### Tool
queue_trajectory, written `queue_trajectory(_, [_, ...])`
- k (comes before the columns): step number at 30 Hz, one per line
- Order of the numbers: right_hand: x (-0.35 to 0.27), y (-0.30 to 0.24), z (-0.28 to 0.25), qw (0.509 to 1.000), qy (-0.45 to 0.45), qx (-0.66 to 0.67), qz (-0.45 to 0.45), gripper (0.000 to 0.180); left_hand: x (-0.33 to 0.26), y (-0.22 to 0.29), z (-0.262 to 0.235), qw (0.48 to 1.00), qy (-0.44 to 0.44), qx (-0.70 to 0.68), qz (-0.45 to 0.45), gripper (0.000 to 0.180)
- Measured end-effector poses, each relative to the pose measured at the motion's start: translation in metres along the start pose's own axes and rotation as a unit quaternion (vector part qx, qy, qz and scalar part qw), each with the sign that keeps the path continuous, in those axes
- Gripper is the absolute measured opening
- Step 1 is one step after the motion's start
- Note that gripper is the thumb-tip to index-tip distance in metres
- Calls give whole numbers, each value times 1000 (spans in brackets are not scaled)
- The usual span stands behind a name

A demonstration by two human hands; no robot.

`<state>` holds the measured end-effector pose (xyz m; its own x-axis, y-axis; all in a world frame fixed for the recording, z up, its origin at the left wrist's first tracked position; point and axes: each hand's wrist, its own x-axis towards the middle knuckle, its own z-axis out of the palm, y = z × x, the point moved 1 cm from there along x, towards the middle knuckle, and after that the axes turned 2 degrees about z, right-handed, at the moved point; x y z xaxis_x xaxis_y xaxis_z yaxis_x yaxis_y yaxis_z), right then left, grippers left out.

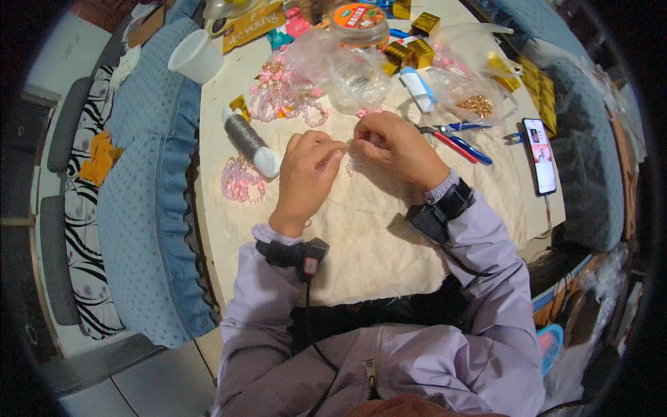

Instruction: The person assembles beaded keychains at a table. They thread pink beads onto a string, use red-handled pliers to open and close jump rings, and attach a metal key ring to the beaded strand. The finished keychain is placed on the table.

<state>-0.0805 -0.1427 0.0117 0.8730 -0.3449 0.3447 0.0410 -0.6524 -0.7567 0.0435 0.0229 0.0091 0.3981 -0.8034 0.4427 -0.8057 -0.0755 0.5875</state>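
Note:
Over the cream cloth (368,243), my left hand (309,170) and my right hand (396,142) meet with fingertips pinched close together. A short string of pale pink beads (349,167) hangs just below the right fingertips, partly hidden by the hand. What the left thumb and forefinger pinch is too small to make out. A spool of grey wire or cord (244,135) lies beside the left hand, with pink beaded strands (242,181) near it. Right of the right hand rest pliers with red handles (455,146) and a blue-handled tool (474,151).
Pink beaded strands (278,94) pile up at the back, beside clear plastic bags (358,76). Gold-coloured pieces (476,105) sit in another bag. A round tub (358,26) and a white cup (196,57) stand farther back. A phone (540,156) lies at the right edge.

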Motion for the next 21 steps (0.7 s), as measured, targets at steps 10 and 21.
queue_trajectory(10, [-2,7,16,972,-64,213,81,7,0,-1,0,1000,26,-11,-2,14])
queue_trajectory(21, [-2,1,17,960,-59,256,103,6,0,1,-1,997,39,-54,-36,12])
